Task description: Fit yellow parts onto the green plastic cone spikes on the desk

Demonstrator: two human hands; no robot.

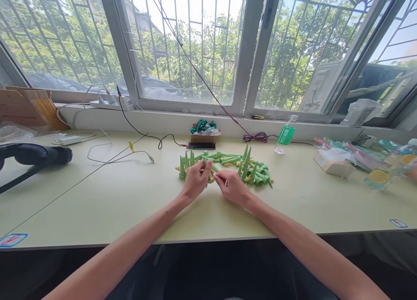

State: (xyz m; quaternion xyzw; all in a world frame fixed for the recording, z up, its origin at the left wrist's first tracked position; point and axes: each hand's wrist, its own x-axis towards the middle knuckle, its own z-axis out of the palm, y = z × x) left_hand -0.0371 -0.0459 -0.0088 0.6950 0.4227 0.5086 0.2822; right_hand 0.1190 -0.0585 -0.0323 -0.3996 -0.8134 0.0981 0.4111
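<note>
My left hand (196, 178) is closed around a green cone-shaped plastic piece (214, 166), which slants out past the fingertips. A small yellow-orange part (211, 177) shows just under those fingers. Close beside it, my right hand (232, 185) has thumb and forefinger pinched together; what lies between them, if anything, is too small to name. Several green cones (182, 167) stand upright left of my hands, and more upright green cones (245, 163) are at the right. Other green pieces (260, 177) lie on their sides, with yellow-orange bits among them.
Behind the pieces, a small cardboard box (203, 139) holds dark green material. A water bottle (286, 135) and coiled cable (256, 137) stand farther right, near a tissue pack (334, 161). Black headgear (35, 156) lies left, beside loose cables. The table's front edge (211, 240) is near me.
</note>
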